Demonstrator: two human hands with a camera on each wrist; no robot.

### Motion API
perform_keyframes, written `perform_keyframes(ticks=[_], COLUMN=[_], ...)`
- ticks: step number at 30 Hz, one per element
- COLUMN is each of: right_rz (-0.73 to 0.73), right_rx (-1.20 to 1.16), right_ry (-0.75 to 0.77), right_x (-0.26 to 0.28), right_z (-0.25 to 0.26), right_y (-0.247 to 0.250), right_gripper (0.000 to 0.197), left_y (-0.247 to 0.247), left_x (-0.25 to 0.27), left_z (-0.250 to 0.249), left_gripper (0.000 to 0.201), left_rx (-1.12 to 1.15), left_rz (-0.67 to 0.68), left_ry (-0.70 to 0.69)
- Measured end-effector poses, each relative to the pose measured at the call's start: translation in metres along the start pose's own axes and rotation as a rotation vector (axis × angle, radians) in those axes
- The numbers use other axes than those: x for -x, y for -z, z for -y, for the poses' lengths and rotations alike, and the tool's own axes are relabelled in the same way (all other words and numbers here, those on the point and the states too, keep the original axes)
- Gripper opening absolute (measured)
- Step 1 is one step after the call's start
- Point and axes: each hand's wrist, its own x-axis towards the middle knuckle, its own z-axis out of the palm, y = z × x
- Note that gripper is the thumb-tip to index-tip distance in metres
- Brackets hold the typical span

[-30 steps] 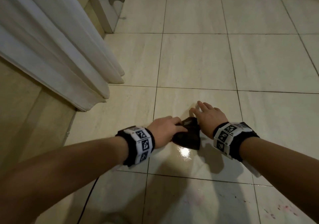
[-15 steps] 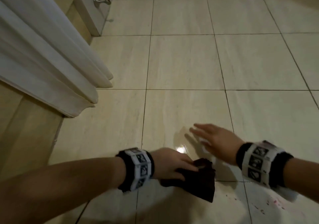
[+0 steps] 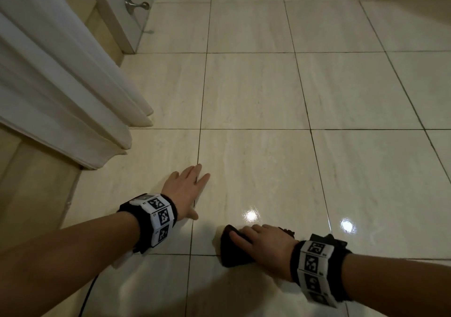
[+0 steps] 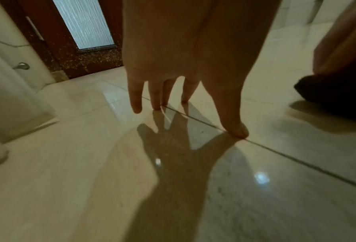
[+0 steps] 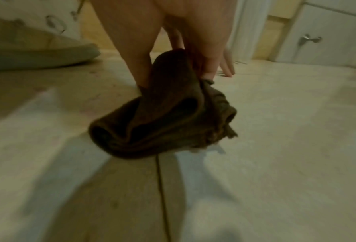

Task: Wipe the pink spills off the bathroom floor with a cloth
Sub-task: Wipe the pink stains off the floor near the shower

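A dark brown cloth [image 3: 230, 252] lies bunched on the glossy cream floor tiles [image 3: 256, 92], near the bottom centre of the head view. My right hand [image 3: 253, 239] is on top of it. In the right wrist view the thumb and fingers pinch the cloth [image 5: 168, 117], which hangs down to the floor. My left hand [image 3: 192, 182] lies flat on the tiles to the cloth's left, fingers straight and spread, holding nothing. In the left wrist view its fingertips [image 4: 136, 109] touch the floor beside a grout line. No pink spill shows plainly in any view.
A white curtain [image 3: 61, 84] hangs at the left, down to the floor. Behind it is a white panel with a metal hook [image 3: 134, 5]. A brown door with frosted glass [image 4: 83, 24] stands farther back. A black cable [image 3: 87, 297] runs under my left forearm.
The cloth has passed from my left hand to my right. My left hand let go and moved forward-left to lie flat on the tiles. My right hand came down onto the cloth.
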Motion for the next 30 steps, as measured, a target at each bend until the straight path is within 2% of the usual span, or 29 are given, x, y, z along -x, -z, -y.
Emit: perform_keyframes(ticks=[3,5,7,9,11,14,18,20,22,24,28,30], right_rz=[-0.116,-0.149,-0.106,-0.037,0.028,0.106,-0.124,-0.134,-0.036,0.034,-0.204,-0.178], right_rx=[-0.053,-0.063,-0.06,-0.099,-0.126,-0.102,0.027,0.008,-0.032,-0.1,-0.209,-0.161], right_ry=[-0.123,-0.322,-0.544,-0.738,-0.822,-0.741,-0.343,-0.189,-0.105,-0.135,-0.401,-0.573], right_x=[-0.01,-0.022,-0.032,-0.038,-0.043,-0.045,-0.015,0.007,0.024,0.03,0.018,0.015], right_z=[-0.021,-0.051,-0.091,-0.125,-0.14,-0.123,-0.061,-0.028,-0.001,0.002,-0.054,-0.096], right_y=[0.022,0.049,0.07,0.078,0.079,0.071,0.033,0.012,0.0,0.0,0.034,0.059], right_gripper=[0.092,0.081,0.075,0.077,0.076,0.07,0.064,0.059,0.076,0.087,0.079,0.073], left_y=[-0.002,-0.002,-0.003,-0.004,-0.004,-0.004,-0.008,-0.009,-0.009,-0.008,-0.004,-0.002], left_x=[0.0,-0.001,-0.002,-0.003,-0.004,-0.005,-0.006,-0.007,-0.007,-0.007,-0.005,-0.005], left_z=[0.0,-0.001,-0.002,-0.003,-0.004,-0.002,0.0,0.001,0.001,0.0,-0.003,-0.004], left_gripper=[0.101,0.101,0.103,0.105,0.106,0.105,0.107,0.108,0.109,0.11,0.109,0.108], left_rx=[0.051,0.108,0.167,0.204,0.22,0.252,0.294,0.3,0.304,0.305,0.274,0.261], left_rz=[0.006,0.009,0.034,0.046,0.052,0.056,0.05,0.048,0.051,0.052,0.056,0.071], left_ry=[0.006,0.006,0.016,0.019,0.017,0.011,0.014,0.017,0.021,0.03,0.048,0.057])
